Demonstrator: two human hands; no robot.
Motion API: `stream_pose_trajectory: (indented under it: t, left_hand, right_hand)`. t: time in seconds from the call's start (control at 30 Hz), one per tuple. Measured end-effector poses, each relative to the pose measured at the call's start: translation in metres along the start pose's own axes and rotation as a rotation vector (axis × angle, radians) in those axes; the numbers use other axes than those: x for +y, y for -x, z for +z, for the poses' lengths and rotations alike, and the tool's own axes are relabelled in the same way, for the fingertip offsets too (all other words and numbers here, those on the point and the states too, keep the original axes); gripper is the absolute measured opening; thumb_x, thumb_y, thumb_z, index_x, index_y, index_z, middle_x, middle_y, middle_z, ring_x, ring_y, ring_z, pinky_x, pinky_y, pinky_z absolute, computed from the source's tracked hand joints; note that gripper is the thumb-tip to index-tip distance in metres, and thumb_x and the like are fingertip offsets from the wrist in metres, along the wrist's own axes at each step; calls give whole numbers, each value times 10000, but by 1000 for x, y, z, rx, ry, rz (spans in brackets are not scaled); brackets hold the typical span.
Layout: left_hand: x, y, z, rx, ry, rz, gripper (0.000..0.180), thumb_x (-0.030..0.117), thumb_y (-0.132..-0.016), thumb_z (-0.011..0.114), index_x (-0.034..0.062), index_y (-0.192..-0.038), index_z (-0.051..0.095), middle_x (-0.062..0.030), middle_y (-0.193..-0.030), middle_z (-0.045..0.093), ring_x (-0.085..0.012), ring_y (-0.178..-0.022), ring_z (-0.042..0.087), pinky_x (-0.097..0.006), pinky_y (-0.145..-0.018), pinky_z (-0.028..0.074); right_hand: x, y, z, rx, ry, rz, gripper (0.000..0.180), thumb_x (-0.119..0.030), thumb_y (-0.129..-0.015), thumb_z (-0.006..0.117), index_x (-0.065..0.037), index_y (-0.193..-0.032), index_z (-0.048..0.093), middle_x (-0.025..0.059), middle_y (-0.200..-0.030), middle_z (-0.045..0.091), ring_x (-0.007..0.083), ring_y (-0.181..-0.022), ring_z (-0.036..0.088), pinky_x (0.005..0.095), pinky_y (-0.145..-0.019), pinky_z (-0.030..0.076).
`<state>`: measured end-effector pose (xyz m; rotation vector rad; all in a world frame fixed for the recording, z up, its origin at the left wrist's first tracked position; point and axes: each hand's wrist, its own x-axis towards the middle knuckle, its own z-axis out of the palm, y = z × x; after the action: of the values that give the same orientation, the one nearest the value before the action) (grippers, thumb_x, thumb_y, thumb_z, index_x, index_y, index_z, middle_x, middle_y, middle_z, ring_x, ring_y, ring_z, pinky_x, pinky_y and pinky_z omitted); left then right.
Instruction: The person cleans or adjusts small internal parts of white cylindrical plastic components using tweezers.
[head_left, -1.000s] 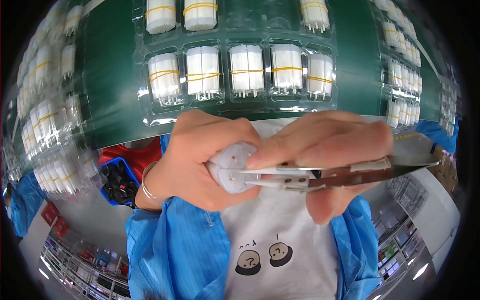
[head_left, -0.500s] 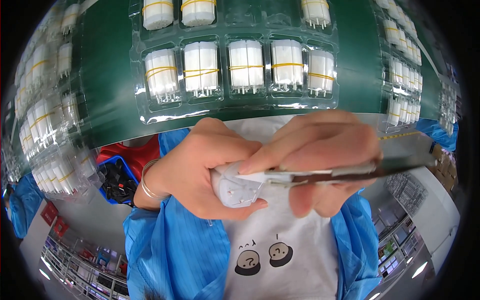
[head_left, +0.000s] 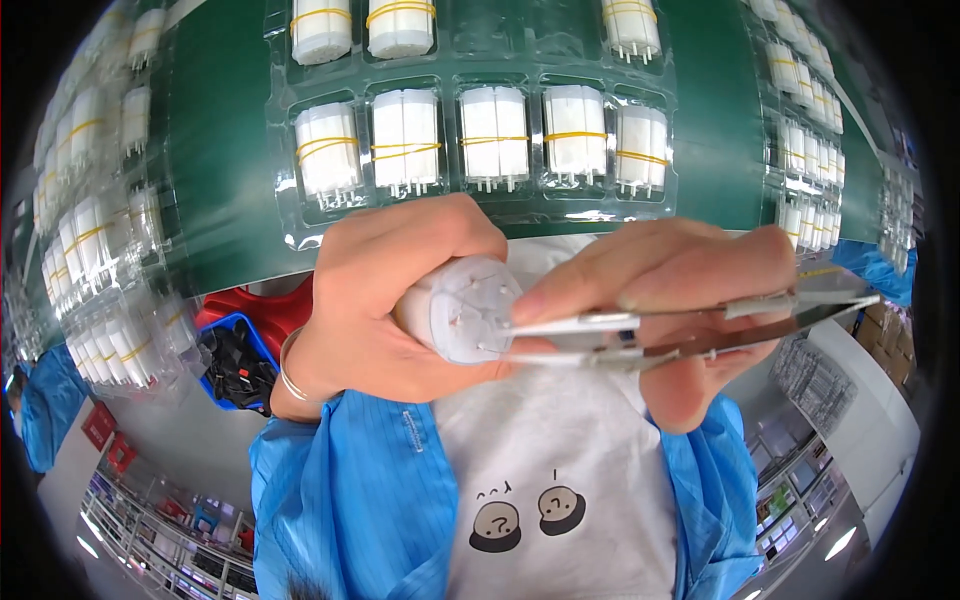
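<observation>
My left hand [head_left: 400, 300] is wrapped round a white bundle [head_left: 462, 312] of cylindrical shape, its round end turned toward my right. Thin metal pins stick out of that end. My right hand [head_left: 690, 290] grips tweezers [head_left: 740, 310], held nearly level. Their two pale tips are spread a little apart and reach the pinned end of the bundle; whether they touch a pin I cannot tell. Beyond my hands on the green table lies a clear plastic tray [head_left: 400, 195] holding similar white bundles [head_left: 495, 135] with yellow rubber bands round them.
More filled trays stand on the left [head_left: 95, 240] and right [head_left: 810, 190] of the green table [head_left: 215, 150]. Below its left edge are a blue bin [head_left: 268, 345] of black items and a red stool-like object [head_left: 260, 303]. Cardboard boxes [head_left: 885, 340] stand at far right.
My left hand has raised the bundle slightly and moved it left, showing more of its pinned end. The tweezers' tips have spread apart; before, they were close together.
</observation>
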<state>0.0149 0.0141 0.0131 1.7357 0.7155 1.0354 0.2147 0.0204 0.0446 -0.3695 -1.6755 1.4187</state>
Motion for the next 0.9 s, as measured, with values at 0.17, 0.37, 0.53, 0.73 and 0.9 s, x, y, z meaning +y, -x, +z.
stream_pose_trajectory:
  t: [0.17, 0.37, 0.53, 0.73, 0.9]
  left_hand:
    - [4, 5, 12, 173, -114, 28, 320, 120, -561, 744, -11, -791, 564, -89, -667, 564, -209, -498, 534, -259, -447, 422]
    - [-1, 4, 9, 215, -273, 169, 322, 104, -543, 693, -24, -814, 575, -97, -665, 566, -230, -502, 541, -279, -453, 440]
    - [-2, 5, 8, 179, -276, 163, 357, 94, -514, 678, -32, -833, 578, -102, -659, 560, -234, -502, 542, -289, -454, 446]
    - [-4, 4, 10, 212, -278, 190, 336, 89, -523, 668, -37, -819, 571, -96, -629, 543, -236, -476, 525, -281, -438, 434]
    - [0, 5, 12, 109, -388, 66, 285, 96, -546, 683, -15, -780, 564, -86, -617, 548, -216, -465, 528, -277, -416, 416]
  right_hand:
    - [7, 0, 21, 185, -92, -51, 419, -249, -833, 602, 84, -938, 370, 343, -796, 578, 332, -667, 648, 365, -575, 566]
    - [11, -1, 30, 299, -127, -35, 354, -224, -863, 559, 73, -919, 375, 315, -754, 590, 324, -681, 654, 362, -570, 568]
    - [7, 3, 33, 374, -2, 18, 349, -225, -868, 549, 74, -906, 374, 308, -731, 591, 324, -656, 654, 366, -551, 564]
    - [2, 6, 36, 420, 85, 44, 348, -220, -848, 593, 63, -884, 395, 278, -713, 609, 287, -646, 657, 340, -550, 552]
    - [4, -1, 21, 157, 334, -73, 326, -195, -819, 641, 45, -869, 425, 271, -740, 619, 260, -614, 647, 312, -544, 544]
